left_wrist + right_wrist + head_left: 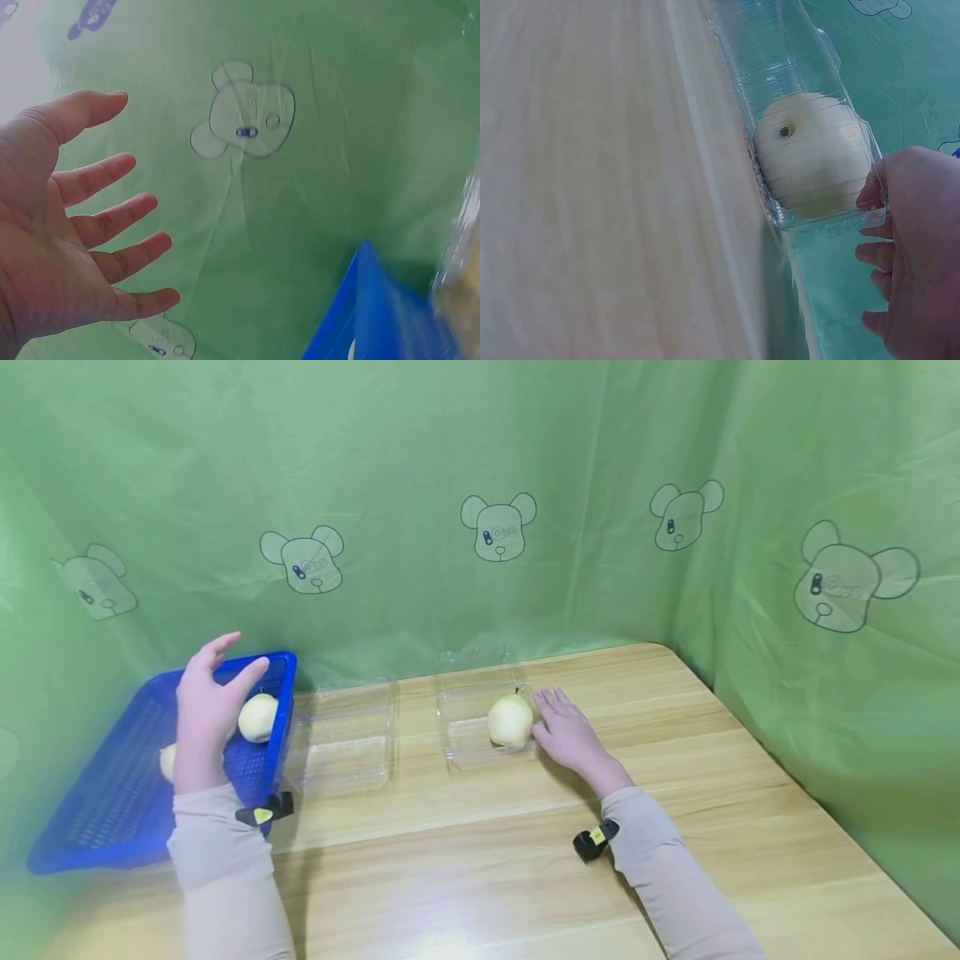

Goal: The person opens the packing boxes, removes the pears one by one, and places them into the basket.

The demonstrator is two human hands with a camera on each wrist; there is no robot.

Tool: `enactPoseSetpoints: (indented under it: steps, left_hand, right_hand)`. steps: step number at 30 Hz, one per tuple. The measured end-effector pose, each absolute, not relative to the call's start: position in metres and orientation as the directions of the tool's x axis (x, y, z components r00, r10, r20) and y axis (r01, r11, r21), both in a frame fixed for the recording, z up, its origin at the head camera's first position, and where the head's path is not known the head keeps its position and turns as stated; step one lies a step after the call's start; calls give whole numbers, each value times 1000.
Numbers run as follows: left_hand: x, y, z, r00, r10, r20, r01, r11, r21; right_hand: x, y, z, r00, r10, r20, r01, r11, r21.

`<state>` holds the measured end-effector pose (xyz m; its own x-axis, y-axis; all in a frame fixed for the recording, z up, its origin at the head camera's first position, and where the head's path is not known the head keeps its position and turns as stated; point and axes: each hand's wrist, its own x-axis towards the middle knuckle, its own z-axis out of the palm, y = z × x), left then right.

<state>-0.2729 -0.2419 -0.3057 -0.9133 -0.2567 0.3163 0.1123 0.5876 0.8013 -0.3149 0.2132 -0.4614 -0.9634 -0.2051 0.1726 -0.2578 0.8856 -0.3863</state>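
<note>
My left hand point(206, 710) is raised over the blue basket point(285, 670), its thumb and fingers spread apart with nothing between them. In the left wrist view the palm and fingers of this hand point(60, 255) show against the curtain. A pale yellow pear point(259, 718) lies in the basket beyond the wrist, and another pear point(167, 762) is partly hidden behind the forearm. On the table, a transparent plastic box point(463, 735) contains one pear point(511, 720), stem upward. My right hand point(573, 735) is at this box's right side, fingers extended, thumb tip right at the wall beside the pear point(814, 154).
A second transparent plastic box point(348, 756) stands between the basket and the box with the pear. Beneath them is a wooden table point(450, 860). A green curtain point(405, 468) with bear-head prints hangs behind and along both sides.
</note>
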Motion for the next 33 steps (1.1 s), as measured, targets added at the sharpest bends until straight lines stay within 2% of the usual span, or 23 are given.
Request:
enactPoseSetpoints:
  steps: [13,21,33]
  left_hand:
    - [-282,-183,-320,-929,-155,337,224,491,842]
    - [-292,-149,-329,-948,-72,309,242,467,851]
    - [-302,-88,-345,-917,48,396,365,497,787]
  right_hand:
    - [-315,215,-461,-962,-212,171,-262,891,-371]
    - [-313,213,-459,-967,-208,148,-249,898,-363]
    - [-314,213,-460,-966,-209,154,-251,902,-351]
